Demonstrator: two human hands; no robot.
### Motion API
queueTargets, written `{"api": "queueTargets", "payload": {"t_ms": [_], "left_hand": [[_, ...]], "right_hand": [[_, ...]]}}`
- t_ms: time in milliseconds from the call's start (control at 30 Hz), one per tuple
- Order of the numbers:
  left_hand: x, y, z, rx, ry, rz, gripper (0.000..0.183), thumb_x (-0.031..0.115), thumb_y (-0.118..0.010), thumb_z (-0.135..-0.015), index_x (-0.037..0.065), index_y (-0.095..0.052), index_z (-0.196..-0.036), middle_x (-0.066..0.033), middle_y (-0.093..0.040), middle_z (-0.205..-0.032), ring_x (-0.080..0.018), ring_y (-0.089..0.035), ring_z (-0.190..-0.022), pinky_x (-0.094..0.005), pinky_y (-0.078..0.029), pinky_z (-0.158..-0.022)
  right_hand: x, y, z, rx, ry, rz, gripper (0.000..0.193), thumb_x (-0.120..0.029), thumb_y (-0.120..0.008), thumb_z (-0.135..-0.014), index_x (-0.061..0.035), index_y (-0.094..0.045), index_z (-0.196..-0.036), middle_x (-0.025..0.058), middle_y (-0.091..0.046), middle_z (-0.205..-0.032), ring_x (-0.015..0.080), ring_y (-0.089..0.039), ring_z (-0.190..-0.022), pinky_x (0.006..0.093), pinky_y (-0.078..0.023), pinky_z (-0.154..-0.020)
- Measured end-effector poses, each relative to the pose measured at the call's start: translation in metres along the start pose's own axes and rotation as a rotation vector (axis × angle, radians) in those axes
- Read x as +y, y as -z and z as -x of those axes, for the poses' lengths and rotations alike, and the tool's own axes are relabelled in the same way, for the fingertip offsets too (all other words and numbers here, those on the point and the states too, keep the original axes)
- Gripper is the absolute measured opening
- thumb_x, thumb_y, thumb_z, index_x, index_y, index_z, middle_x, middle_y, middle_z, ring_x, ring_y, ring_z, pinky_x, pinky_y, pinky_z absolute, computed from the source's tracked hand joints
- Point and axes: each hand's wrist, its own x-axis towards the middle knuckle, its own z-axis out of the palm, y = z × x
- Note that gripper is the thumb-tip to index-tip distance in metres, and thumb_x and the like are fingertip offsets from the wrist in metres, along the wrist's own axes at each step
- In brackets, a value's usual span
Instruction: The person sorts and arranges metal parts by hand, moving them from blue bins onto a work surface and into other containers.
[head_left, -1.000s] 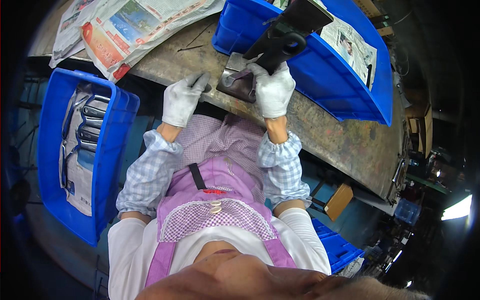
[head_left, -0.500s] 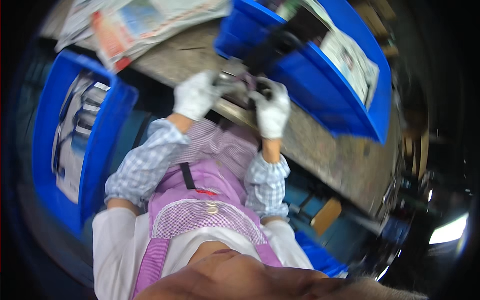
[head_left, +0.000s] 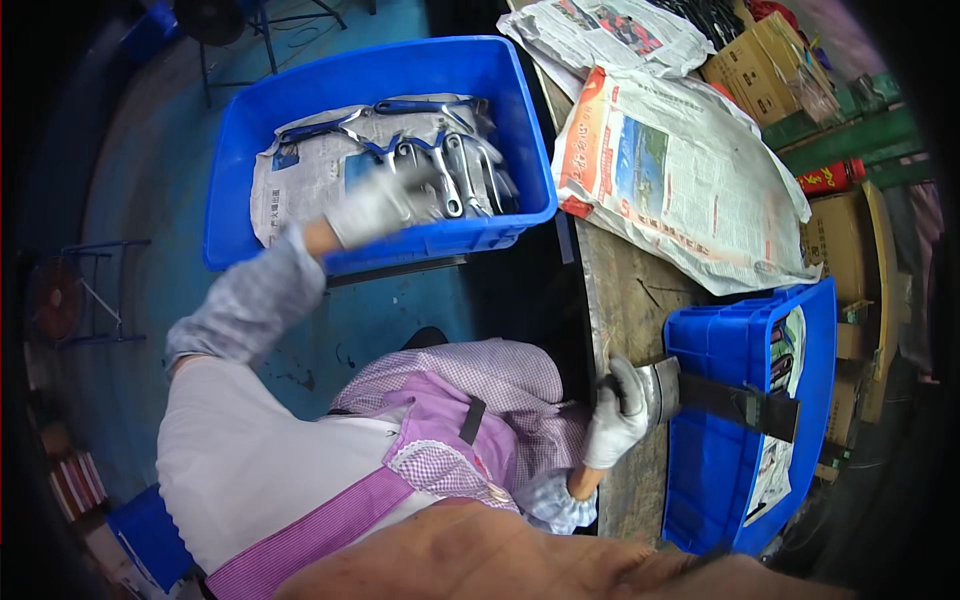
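My left hand, in a white glove, reaches over the near side of a blue bin. It is smeared by motion, so its grip is unclear. Right beside its fingers lie several metal wrenches, some with dark blue handles, on newspaper in the bin. At the bench edge my right hand, also gloved in white, has its fingers curled against a round metal fixture. What those fingers hold, if anything, is hidden. A dark flat bar runs from the fixture over a second blue bin.
Newspaper-wrapped bundles lie on the far part of the worn bench. Cardboard boxes and a green rail stand beyond. A fan is on the blue floor at far left.
My view has turned left. My left hand has left the fixture and moved to the wrench bin; my right hand stays by the fixture.
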Motion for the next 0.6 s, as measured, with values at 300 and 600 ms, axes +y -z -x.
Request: {"api": "queueTargets", "payload": {"t_ms": [300,600], "left_hand": [[-0.165,0.042,-0.050,-0.335,-0.478,-0.828,0.023,0.001,-0.067,-0.071,0.003,-0.073,-0.093,-0.0129,-0.063,-0.117,-0.0334,-0.057,-0.113,-0.0431,-0.046,-0.095],[-0.129,0.029,-0.054,-0.239,0.037,-0.450,0.042,0.024,-0.063,-0.097,0.002,-0.060,-0.132,-0.0205,-0.065,-0.128,-0.0331,-0.062,-0.119,-0.0404,-0.048,-0.103]], "right_hand": [[-0.037,0.088,0.009,-0.222,-0.352,0.283,0.017,0.004,-0.067,-0.085,0.0036,-0.074,-0.101,0.0160,-0.076,-0.098,0.0226,-0.073,-0.082,0.0321,-0.059,-0.074],[0.013,0.421,-0.030,0.003,-0.939,1.150,0.050,-0.046,-0.058,-0.099,-0.0031,-0.071,-0.120,0.0166,-0.074,-0.087,0.0255,-0.072,-0.071,0.0364,-0.053,-0.054]]}}
